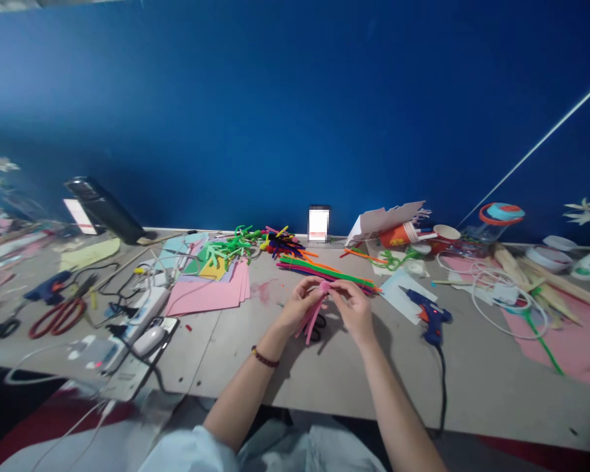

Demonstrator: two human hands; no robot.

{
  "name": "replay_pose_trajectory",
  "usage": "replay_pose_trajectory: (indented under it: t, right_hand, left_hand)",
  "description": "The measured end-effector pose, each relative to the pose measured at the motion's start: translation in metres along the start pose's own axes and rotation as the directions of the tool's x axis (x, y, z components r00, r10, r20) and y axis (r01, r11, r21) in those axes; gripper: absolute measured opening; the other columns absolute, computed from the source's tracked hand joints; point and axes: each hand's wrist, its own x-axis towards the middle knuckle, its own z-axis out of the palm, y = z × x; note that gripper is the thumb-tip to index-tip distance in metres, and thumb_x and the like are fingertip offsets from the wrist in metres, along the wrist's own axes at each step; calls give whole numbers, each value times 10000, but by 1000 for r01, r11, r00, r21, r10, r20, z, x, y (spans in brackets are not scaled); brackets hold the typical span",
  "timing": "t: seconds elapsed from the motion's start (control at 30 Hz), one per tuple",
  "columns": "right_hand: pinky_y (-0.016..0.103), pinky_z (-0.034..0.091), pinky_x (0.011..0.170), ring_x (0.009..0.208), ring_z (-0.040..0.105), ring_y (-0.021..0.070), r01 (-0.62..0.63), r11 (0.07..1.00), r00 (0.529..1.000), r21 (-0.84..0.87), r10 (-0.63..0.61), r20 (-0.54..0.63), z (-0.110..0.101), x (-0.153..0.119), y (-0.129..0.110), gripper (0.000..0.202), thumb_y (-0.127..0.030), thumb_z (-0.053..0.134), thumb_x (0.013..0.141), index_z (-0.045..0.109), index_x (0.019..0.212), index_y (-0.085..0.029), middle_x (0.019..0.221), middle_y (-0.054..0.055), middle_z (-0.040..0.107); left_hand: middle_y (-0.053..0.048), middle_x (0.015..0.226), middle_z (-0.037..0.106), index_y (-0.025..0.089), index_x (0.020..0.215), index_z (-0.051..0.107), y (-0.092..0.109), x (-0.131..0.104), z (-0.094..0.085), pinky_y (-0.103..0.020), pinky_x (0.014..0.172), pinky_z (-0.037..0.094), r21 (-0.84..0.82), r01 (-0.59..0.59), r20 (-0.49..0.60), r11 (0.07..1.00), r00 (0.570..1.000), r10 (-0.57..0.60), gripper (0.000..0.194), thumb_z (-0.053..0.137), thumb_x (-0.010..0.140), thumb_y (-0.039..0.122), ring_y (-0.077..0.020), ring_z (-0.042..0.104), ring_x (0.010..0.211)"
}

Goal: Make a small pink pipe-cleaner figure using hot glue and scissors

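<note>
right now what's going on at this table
A person seated at a craft table holds a small bundle of pink pipe cleaners between the fingertips of the left hand and right hand, pinching it near its rounded top. Black-handled scissors lie beneath, partly hidden. More pipe cleaners in several colours lie just beyond the hands, and a blue glue gun rests to the right.

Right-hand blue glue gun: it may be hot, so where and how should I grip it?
Grip the glue gun by its handle, probably from the near right: its nozzle points away leftward over the pale sheet, and its cord trails nearward.
</note>
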Motion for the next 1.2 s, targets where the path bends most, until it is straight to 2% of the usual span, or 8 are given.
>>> replay_pose_trajectory:
  t: [0.2, 0.37, 0.5, 0.73, 1.0, 1.2]
  right_hand:
    - [313, 529, 764, 827, 627, 178, -24, 998, 999, 50, 23, 26, -6, -3, 10, 133, -317, 664, 765, 675, 842, -209, 872, 40, 658]
    - [316, 522, 745, 792, 628, 178, 26, 999, 999, -47, -24, 37, -8, -3, 10, 129, -326, 630, 797, 676, 842, -215, 846, 44, 671]
    - [321, 501, 772, 781, 629, 182, 36, 995, 999, -97, -34, 27, -9, -3, 6, 106, -321, 640, 787, 682, 796, -224, 812, 34, 686]
    - [307, 498, 769, 806, 617, 177, 31, 998, 998, -57, -28, 59, -8, -4, 10, 87, -284, 610, 813, 663, 815, -216, 830, 37, 665]
    - [287, 547, 667, 786, 612, 178, -25, 999, 998, 22, 23, 56, -6, -7, 19, 118, -317, 614, 807, 650, 828, -207, 842, 43, 639]
    - [284, 551, 628, 721, 615, 168, -81, 995, 997, 53, 81, 6, -6, -6, 16, 111, -318, 624, 804, 647, 827, -212, 808, 32, 637]
  left_hand:
    - [-17, 902, 607, 177, 929, 571, 1, -2, 5, -229, 635, 539, 58, -52, 24, 997, 998, 51, 340, 758, 682, 318, -125, 602, 775]
    - [-15, 909, 605, 186, 913, 562, -5, -1, 3, -249, 670, 531, 80, -92, 58, 993, 995, 87, 303, 733, 709, 331, -126, 604, 780]
    - [-13, 836, 614, 180, 894, 536, -9, 0, 0, -258, 695, 522, 95, -108, 67, 990, 993, 102, 288, 720, 727, 324, -124, 614, 746]
    - [4, 801, 600, 182, 863, 515, -10, 1, -1, -270, 686, 532, 84, -107, 63, 991, 993, 101, 297, 735, 713, 313, -116, 621, 678]
    - [12, 826, 595, 167, 848, 530, -13, 5, -4, -252, 674, 547, 125, -153, 54, 980, 988, 147, 286, 740, 707, 299, -106, 624, 693]
    - [-20, 858, 643, 160, 907, 566, -10, 4, -2, -247, 728, 530, 118, -149, 85, 982, 987, 139, 285, 737, 714, 281, -122, 639, 761]
